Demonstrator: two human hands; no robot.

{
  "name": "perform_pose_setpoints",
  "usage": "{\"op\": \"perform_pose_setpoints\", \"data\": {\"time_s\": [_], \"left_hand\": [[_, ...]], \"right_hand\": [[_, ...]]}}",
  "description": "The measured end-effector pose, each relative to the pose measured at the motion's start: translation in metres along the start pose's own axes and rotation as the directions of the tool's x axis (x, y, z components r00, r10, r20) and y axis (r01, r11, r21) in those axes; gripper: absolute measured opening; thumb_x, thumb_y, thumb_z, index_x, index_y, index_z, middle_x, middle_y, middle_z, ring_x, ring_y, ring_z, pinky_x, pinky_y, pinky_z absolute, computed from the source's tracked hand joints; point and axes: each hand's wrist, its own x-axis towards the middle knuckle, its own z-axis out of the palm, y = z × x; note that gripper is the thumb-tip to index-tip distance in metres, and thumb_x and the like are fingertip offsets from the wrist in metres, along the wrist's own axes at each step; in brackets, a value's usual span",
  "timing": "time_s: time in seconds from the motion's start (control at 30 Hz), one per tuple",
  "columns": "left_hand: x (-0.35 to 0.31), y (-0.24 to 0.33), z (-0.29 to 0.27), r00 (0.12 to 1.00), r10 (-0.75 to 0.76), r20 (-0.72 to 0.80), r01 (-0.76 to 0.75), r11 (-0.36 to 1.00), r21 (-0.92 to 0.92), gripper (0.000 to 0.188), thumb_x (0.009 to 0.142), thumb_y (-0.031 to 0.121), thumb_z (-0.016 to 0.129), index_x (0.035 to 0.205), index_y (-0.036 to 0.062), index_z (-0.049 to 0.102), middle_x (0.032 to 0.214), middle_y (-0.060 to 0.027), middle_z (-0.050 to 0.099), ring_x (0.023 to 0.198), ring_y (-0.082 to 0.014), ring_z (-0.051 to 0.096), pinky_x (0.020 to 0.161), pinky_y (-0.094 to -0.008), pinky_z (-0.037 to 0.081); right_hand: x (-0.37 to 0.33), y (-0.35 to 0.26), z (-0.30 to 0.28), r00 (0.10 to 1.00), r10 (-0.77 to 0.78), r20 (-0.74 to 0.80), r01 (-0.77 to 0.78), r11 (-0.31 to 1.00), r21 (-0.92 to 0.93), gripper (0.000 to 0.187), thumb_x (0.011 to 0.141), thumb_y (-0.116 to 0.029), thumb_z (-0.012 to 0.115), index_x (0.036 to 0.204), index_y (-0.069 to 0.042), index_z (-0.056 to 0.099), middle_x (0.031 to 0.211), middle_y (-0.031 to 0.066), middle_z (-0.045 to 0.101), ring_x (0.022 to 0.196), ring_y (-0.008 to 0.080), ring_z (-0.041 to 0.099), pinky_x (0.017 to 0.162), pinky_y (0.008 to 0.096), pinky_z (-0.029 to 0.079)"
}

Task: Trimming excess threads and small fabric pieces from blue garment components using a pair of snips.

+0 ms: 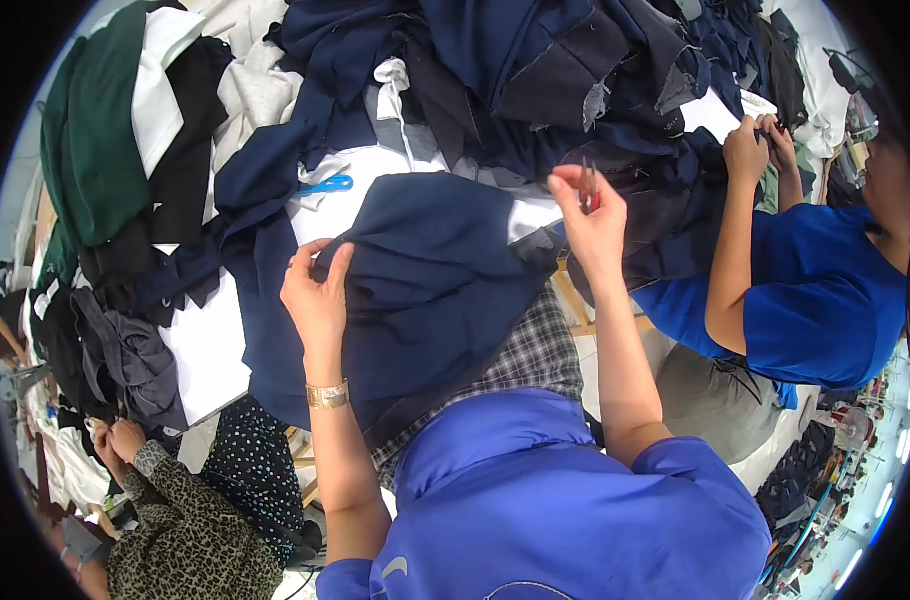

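Observation:
A dark navy piece of cloth (430, 250) lies over the white table edge and my lap. Its upper left part is pinched between thumb and fingers of my left hand (318, 290), which wears a gold bracelet at the wrist. Raised beyond the cloth's right side, my right hand (597, 225) is closed around a small pair of thread snips (590, 190) with red on the handle. The blades point up and away, apart from the cloth. Beyond my left hand, a bright blue plastic-handled tool (325, 185) rests on the white tabletop.
Heaped navy and black garments (575, 70) cover the table's far side. Green, white and black clothes (100, 140) pile up at the far left. A co-worker in a blue shirt (825, 300) handles cloth at right; another in a patterned sleeve (190, 520) sits at near left.

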Motion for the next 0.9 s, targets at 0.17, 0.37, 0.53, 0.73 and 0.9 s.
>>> {"op": "perform_pose_setpoints", "data": {"time_s": [0.17,0.37,0.53,0.73,0.9], "left_hand": [[-0.002,0.001,0.0,0.964,0.265,-0.034,-0.252,0.945,0.209,0.053,0.065,0.031,0.082,0.11,0.01,0.061,0.11,-0.0122,0.051,0.102,-0.0274,0.047,0.085,-0.0364,0.041],[0.01,0.04,0.029,0.798,0.592,0.113,-0.602,0.791,0.11,0.034,0.07,0.021,0.076,0.101,0.0143,0.066,0.11,-0.0131,0.055,0.121,-0.0367,0.038,0.1,-0.0464,0.032],[0.029,0.049,0.071,0.717,0.578,0.391,-0.683,0.696,0.223,0.023,0.072,0.018,0.071,0.094,0.0115,0.068,0.106,-0.0105,0.058,0.122,-0.034,0.04,0.1,-0.0469,0.031],[0.089,0.081,0.021,0.903,0.426,-0.061,-0.43,0.885,-0.18,0.01,0.08,0.011,0.065,0.085,0.0029,0.067,0.075,-0.01,0.066,0.066,-0.0173,0.064,0.064,-0.0281,0.048],[0.062,0.123,-0.021,0.852,0.519,-0.07,-0.512,0.798,-0.318,0.016,0.083,0.006,0.065,0.098,0.0067,0.07,0.074,-0.0028,0.063,0.062,-0.0065,0.053,0.059,-0.0216,0.043]], "right_hand": [[-0.027,0.024,0.01,0.978,0.159,0.133,-0.154,0.987,-0.05,0.018,0.081,-0.017,0.069,0.089,-0.002,0.065,0.066,-0.0014,0.06,0.056,0.0024,0.047,0.053,0.0194,0.039],[-0.032,0.015,0.015,0.959,0.144,0.245,-0.1,0.978,-0.185,0.02,0.078,-0.015,0.069,0.094,-0.003,0.067,0.076,0.0048,0.063,0.057,0.0079,0.051,0.054,0.0225,0.041],[-0.029,0.018,0.022,0.985,0.068,0.16,-0.053,0.994,-0.094,0.019,0.079,-0.014,0.067,0.095,-0.004,0.066,0.072,0.0051,0.061,0.056,0.0085,0.05,0.053,0.0234,0.04],[-0.027,0.008,0.002,0.988,0.122,0.094,-0.124,0.992,0.019,0.014,0.083,-0.008,0.064,0.096,-0.003,0.066,0.073,-0.0061,0.059,0.056,-0.0004,0.04,0.05,0.0164,0.034],[-0.023,0.029,-0.007,0.998,0.059,0.007,-0.059,0.983,0.175,0.016,0.088,-0.012,0.062,0.097,0.0,0.065,0.08,0.0,0.065,0.057,-0.001,0.043,0.051,0.0158,0.035]]}}
